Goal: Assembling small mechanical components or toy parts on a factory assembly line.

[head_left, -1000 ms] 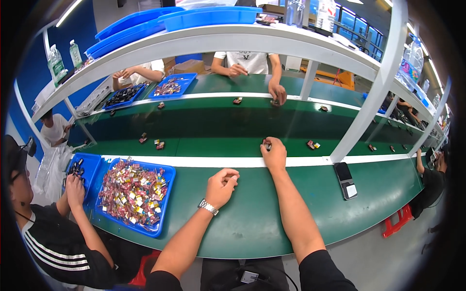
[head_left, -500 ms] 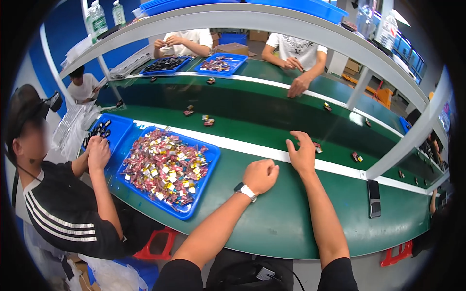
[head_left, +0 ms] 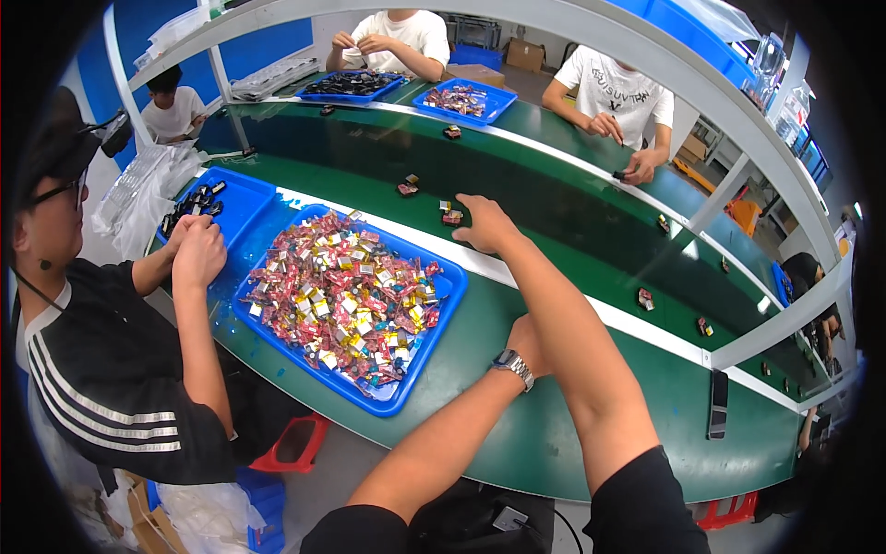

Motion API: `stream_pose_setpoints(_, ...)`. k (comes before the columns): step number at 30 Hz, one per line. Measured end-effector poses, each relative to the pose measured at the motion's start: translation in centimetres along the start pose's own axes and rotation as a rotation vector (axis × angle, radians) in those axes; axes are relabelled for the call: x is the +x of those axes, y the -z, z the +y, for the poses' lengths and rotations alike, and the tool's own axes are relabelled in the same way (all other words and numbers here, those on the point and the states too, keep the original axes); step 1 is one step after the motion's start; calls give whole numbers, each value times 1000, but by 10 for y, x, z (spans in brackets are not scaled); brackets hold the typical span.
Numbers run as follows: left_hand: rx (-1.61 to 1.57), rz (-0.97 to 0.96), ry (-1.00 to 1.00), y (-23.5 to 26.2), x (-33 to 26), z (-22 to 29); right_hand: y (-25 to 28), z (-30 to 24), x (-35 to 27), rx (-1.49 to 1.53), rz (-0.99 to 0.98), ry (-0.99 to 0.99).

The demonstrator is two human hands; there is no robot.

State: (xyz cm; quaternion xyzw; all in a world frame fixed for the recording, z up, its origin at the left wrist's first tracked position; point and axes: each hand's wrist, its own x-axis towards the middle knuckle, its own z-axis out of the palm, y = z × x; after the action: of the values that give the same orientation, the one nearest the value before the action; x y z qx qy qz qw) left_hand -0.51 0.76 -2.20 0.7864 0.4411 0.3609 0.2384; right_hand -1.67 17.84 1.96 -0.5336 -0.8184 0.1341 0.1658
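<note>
My right hand reaches across the white rail to the green belt, thumb and fingers apart. Just left of its fingertips lies a small electronic part with a red board and a pale block; the hand holds nothing I can see. My left hand, wearing a metal-banded watch at the wrist, stays low over the green table. My right forearm crosses in front of it and hides its fingers. A blue tray heaped with similar red, white and yellow parts sits left of my hands.
More small parts ride on the dark green belt, including one pair farther left. A black phone lies at the right. A co-worker's hands are over a blue tray of black pieces. Grey frame posts stand right.
My right hand has moved left and forward over the belt beside a part. My left hand has gone behind my right forearm. The view has shifted; the person opposite has drawn a hand back.
</note>
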Motion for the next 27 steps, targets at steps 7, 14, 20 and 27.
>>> stream_pose_setpoints(7,25,186,-155,-18,3,-9,0,3,0,90,36,-48)
stream_pose_setpoints(14,16,47,37,5,6,11,65,40,-107,631,352,65)
stream_pose_setpoints(20,-28,73,60,9,7,17,80,101,-257,561,420,-163)
stream_pose_setpoints(27,-435,92,170,4,6,4,77,78,-291,567,318,33)
